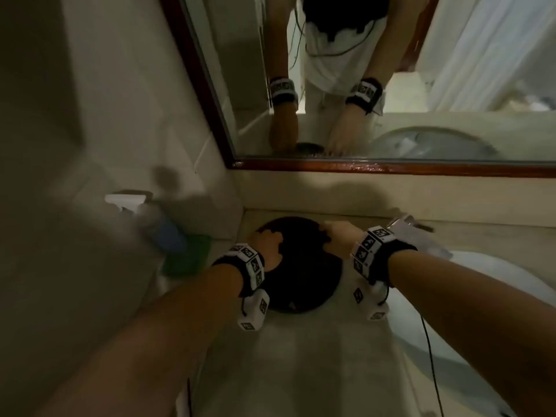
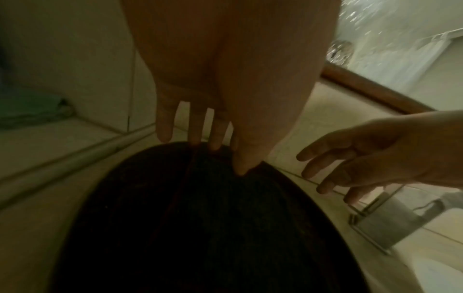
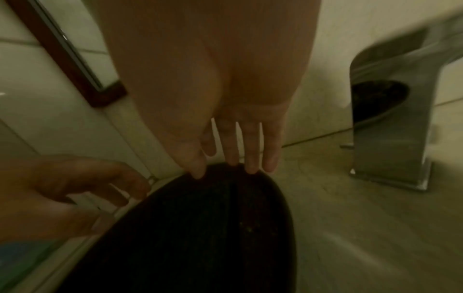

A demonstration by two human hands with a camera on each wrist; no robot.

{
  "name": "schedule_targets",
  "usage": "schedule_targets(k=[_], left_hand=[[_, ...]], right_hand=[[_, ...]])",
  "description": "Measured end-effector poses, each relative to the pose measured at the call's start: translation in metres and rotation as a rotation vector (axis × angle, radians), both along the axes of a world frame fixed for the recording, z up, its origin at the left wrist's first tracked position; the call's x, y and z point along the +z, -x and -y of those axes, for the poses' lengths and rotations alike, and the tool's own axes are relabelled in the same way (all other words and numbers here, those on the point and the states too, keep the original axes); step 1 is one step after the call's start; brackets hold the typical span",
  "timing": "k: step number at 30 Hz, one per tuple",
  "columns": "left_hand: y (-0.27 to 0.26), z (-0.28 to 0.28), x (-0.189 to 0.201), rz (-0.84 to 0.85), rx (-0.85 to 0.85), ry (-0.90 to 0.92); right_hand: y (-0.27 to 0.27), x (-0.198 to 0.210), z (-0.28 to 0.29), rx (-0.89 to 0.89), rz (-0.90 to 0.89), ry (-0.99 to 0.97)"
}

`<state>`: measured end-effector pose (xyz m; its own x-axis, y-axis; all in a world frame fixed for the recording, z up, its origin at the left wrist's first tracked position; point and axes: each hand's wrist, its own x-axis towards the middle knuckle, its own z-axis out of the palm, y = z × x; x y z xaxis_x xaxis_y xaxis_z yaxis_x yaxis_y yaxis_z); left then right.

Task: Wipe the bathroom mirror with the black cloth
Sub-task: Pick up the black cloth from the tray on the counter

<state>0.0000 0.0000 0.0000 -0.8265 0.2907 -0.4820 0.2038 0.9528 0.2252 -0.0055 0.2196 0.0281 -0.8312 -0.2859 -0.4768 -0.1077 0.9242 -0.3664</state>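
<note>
The black round cloth (image 1: 301, 266) lies flat on the beige counter (image 1: 301, 356), in the corner just below the wood-framed mirror (image 1: 391, 85); its near edge hides behind the left wrist band. Being round, it shows no long axis. It looks dark and ribbed. The left hand (image 1: 264, 245) and right hand (image 1: 340, 233) touch its far rim with nearly straight, slightly spread fingers.

**Counter and what lies on it**

Pale stone counter (image 1: 316, 350), dim light. Round black cloth (image 1: 304, 266) lies flat near the back left corner, just short of the back edge. Along the left edge: green block (image 1: 189, 257), blue-and-white bottle (image 1: 162, 227), both blurred. Metal tap (image 3: 391, 126) stands at the back, right of the cloth. Sink basin (image 1: 481, 296) is set into the right side.
</note>
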Motion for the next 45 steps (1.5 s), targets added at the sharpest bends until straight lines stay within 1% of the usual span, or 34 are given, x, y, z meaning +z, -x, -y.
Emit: schedule_targets(k=[1, 4, 7, 9, 11, 14, 17, 20, 23, 26, 29, 32, 35, 40, 43, 45], left_hand=[[0.005, 0.0, -0.009, 0.015, 0.001, 0.018], [0.017, 0.007, -0.04, -0.032, 0.04, 0.001], [0.028, 0.012, -0.069, -0.076, 0.019, -0.029], [0.033, 0.014, -0.078, -0.07, -0.004, -0.01], [0.036, 0.014, -0.084, -0.054, -0.015, 0.023], [0.039, 0.015, -0.088, -0.099, -0.021, 0.023], [0.041, 0.016, -0.09, -0.122, 0.008, 0.001], [0.039, 0.014, -0.087, -0.129, 0.033, -0.012], [0.032, 0.013, -0.081, -0.143, 0.038, -0.084], [0.025, 0.011, -0.067, -0.178, 0.102, -0.158], [0.017, 0.009, -0.048, -0.155, 0.119, -0.206], [0.0, 0.004, -0.023, -0.122, 0.146, -0.235], [-0.019, -0.008, 0.004, -0.133, 0.154, -0.246], [-0.061, -0.048, 0.066, -0.205, 0.149, -0.264], [-0.091, -0.085, 0.108, -0.317, 0.121, -0.273], [-0.114, -0.118, 0.139, -0.361, 0.097, -0.282]], right_hand=[[0.005, -0.009, 0.003, -0.007, 0.04, -0.012], [0.017, -0.034, 0.006, -0.011, 0.125, 0.015], [0.031, -0.057, 0.012, -0.004, 0.13, 0.104], [0.037, -0.068, 0.017, 0.029, 0.109, 0.06], [0.041, -0.076, 0.02, 0.069, 0.099, -0.007], [0.048, -0.082, 0.025, 0.09, 0.084, -0.052], [0.051, -0.083, 0.027, 0.109, 0.056, -0.046], [0.05, -0.077, 0.029, 0.124, 0.073, -0.014], [0.046, -0.072, 0.032, 0.145, 0.08, -0.014], [0.039, -0.06, 0.03, 0.133, 0.089, -0.019], [0.031, -0.047, 0.025, 0.085, 0.086, 0.043], [0.015, -0.024, 0.016, 0.073, 0.073, 0.08], [-0.006, 0.0, 0.002, 0.056, 0.03, 0.1], [-0.049, 0.054, -0.039, 0.008, -0.083, 0.135], [-0.084, 0.093, -0.077, -0.049, -0.179, 0.157], [-0.112, 0.119, -0.111, -0.087, -0.263, 0.191]])
